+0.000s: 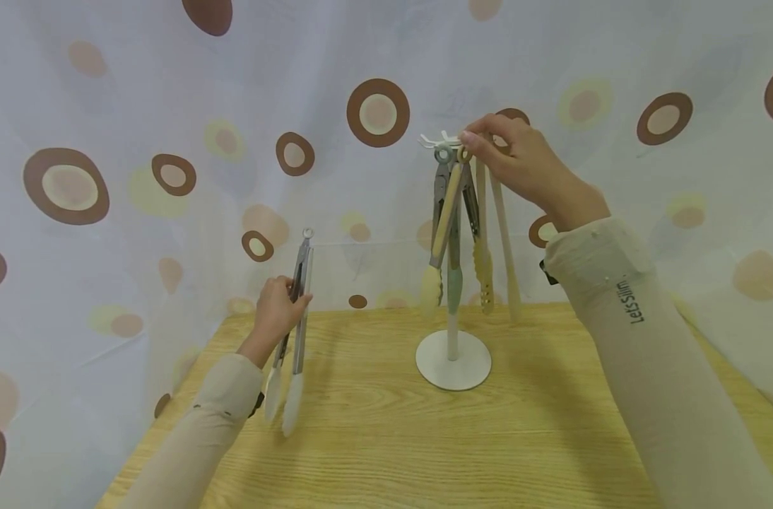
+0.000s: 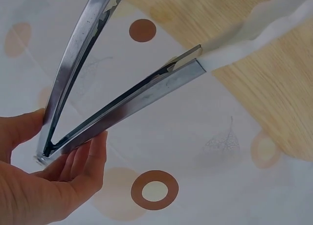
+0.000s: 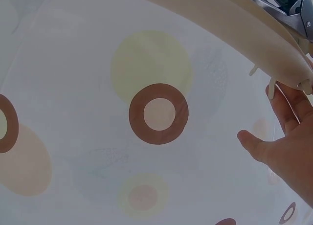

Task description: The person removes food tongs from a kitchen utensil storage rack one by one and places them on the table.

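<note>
In the head view my left hand [image 1: 277,314] grips metal tongs [image 1: 302,311] with white tips, splayed apart, above the table's left side. The left wrist view shows my thumb and fingers on either side near the hinge of these tongs [image 2: 129,105]. My right hand [image 1: 526,159] is raised at the top of a white utensil stand [image 1: 453,339], pinching the ring of yellow-tipped tongs [image 1: 447,212]. Green-tipped tongs [image 1: 454,283] hang beside them. In the right wrist view my right hand [image 3: 288,142] is partly cut off, and the pinched ring is hidden.
Long beige utensils [image 1: 504,247] hang on the stand's right side. White hooks [image 1: 429,142] stick out at its top left. The stand stands on a wooden table [image 1: 374,424], with a dotted curtain [image 1: 323,56] behind and to the sides.
</note>
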Action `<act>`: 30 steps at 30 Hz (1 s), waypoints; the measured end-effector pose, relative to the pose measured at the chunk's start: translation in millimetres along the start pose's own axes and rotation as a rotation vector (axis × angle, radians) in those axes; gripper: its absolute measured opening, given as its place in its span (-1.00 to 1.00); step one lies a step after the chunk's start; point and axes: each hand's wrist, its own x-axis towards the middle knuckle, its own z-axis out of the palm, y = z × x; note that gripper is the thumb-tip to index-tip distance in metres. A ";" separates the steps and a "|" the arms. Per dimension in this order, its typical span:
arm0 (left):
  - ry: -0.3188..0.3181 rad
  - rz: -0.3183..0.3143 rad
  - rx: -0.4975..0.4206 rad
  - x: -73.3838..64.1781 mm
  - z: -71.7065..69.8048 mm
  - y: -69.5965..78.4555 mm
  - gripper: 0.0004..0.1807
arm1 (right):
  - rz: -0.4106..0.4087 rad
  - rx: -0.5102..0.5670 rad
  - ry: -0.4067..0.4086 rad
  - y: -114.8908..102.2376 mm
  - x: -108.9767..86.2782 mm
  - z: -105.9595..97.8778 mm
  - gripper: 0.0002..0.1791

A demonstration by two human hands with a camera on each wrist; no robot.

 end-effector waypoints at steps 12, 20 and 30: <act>-0.041 -0.031 0.070 -4.3 3.8 -13.9 -0.55 | -0.008 0.000 0.004 -0.2 0.3 -0.1 -0.49; -0.070 -0.063 0.114 -5.1 10.4 -21.1 -0.63 | 0.012 -0.005 -0.010 -0.7 -1.2 -0.1 -0.47; -0.132 -0.123 0.151 -6.0 14.3 -24.9 -0.73 | 0.017 -0.015 -0.016 -0.7 -1.5 -0.9 -0.46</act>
